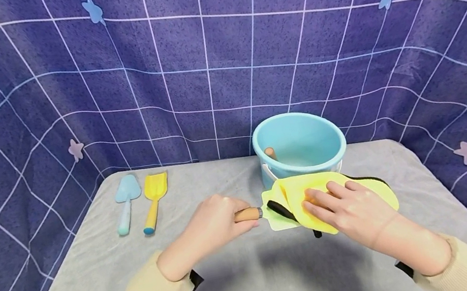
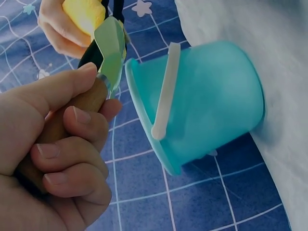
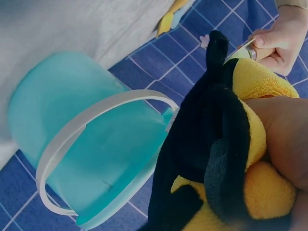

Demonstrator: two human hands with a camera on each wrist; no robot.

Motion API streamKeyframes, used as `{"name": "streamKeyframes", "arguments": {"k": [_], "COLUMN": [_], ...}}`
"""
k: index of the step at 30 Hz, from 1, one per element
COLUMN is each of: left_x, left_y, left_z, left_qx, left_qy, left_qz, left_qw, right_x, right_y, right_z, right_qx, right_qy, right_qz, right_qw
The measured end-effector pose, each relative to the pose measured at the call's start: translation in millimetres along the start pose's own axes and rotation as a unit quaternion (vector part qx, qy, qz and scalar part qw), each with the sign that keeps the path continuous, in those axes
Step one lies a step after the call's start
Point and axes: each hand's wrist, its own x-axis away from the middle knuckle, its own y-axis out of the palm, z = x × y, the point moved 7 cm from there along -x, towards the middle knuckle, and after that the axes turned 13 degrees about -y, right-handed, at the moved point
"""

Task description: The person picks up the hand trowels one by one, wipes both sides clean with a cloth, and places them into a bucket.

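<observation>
My left hand (image 1: pixel 214 223) grips the wooden handle (image 1: pixel 247 214) of a small hand shovel, fingers curled round it. The shovel's pale green blade (image 2: pixel 110 50) points right, partly hidden under a yellow cloth with black trim (image 1: pixel 295 194). With curled fingers my right hand (image 1: pixel 353 210) holds that cloth over the blade. In the right wrist view the cloth's black parts (image 3: pixel 187 130) hang beside the hand, and the blade is mostly covered. Both hands are above the table, just in front of a light blue bucket (image 1: pixel 339 140).
Inside the bucket a wooden handle end (image 1: pixel 270 154) shows; its white bail (image 3: pixel 72 130) hangs at the front. A blue toy trowel (image 1: pixel 127 189) and a yellow toy shovel (image 1: pixel 156 188) lie on the grey-covered table (image 1: pixel 203 186), at the left. Purple gridded fabric (image 1: pixel 188 96) stands behind.
</observation>
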Motion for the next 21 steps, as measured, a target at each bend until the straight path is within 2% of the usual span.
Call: {"name": "streamKeyframes", "arguments": {"k": [10,21], "left_x": [3.0,8.2], "left_y": [-8.4,-19.1], "left_z": [-14.6,-31.0], "left_qx": [0.009,0.072], "left_qy": [0.001,-0.01], "left_qz": [-0.042,-0.085], "left_qw": [0.9991,0.9937], "right_x": [4,12], "right_y": [-3.1,-3.3], "right_z": [1,4], "right_qx": [0.001,-0.005], "right_qy": [-0.006,0.008], "right_qz": [0.011,0.013], "right_qw": [1.0,1.0]}}
